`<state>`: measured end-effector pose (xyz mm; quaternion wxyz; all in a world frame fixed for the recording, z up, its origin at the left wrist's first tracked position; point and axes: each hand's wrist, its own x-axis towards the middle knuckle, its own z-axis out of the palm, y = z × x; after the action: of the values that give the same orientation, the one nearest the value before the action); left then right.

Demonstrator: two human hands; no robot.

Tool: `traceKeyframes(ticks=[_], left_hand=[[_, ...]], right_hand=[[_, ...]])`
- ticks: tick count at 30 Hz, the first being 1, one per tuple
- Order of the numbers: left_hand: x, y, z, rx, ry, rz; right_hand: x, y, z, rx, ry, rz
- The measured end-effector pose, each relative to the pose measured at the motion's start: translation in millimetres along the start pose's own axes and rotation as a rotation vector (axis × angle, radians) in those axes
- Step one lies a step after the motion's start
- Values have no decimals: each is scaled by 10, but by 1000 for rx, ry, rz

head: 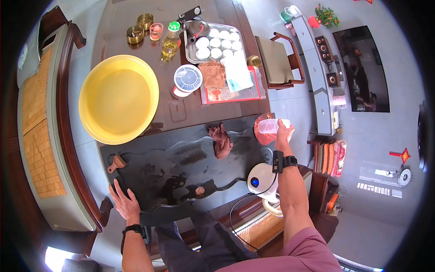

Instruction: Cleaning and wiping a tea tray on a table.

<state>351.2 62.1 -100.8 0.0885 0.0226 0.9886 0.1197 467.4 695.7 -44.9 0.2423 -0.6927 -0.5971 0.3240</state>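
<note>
My right hand (284, 130) is closed around a translucent plastic cup (268, 126), which is tipped on its side. The cup is over a red patterned round mat (260, 136) at the right end of a black stone-like tea tray (190, 142). Flat on the tray's left edge rests my left hand (124, 203), fingers apart and holding nothing. Just beyond it lies a small brown scraper-like tool (117, 163). A crumpled maroon cloth (221, 142) sits on the tray, whose surface has wet patches. Near the front wavy edge is a small round brown lump (200, 191).
A white electric kettle (260, 178) stands by my right forearm. Past the tray are a yellow basin (119, 98), a lidded tub (188, 79), an oil bottle (170, 46), a brown cloth (212, 73) and a metal tray (192, 56) with several white rounded cups and a teapot (198, 29).
</note>
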Motion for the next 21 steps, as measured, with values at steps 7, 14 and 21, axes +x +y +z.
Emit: traceKeyframes(ticks=[7, 14, 21], left_hand=[[-2, -2, 1, 17, -4, -3], [-25, -18, -4, 10, -2, 4], [-8, 11, -9, 9, -5, -2]], right_hand=[[-245, -287, -11, -23, 87, -8], [-424, -1378, 469, -353, -267, -797], [-4, -1649, 1038, -387, -525, -759]])
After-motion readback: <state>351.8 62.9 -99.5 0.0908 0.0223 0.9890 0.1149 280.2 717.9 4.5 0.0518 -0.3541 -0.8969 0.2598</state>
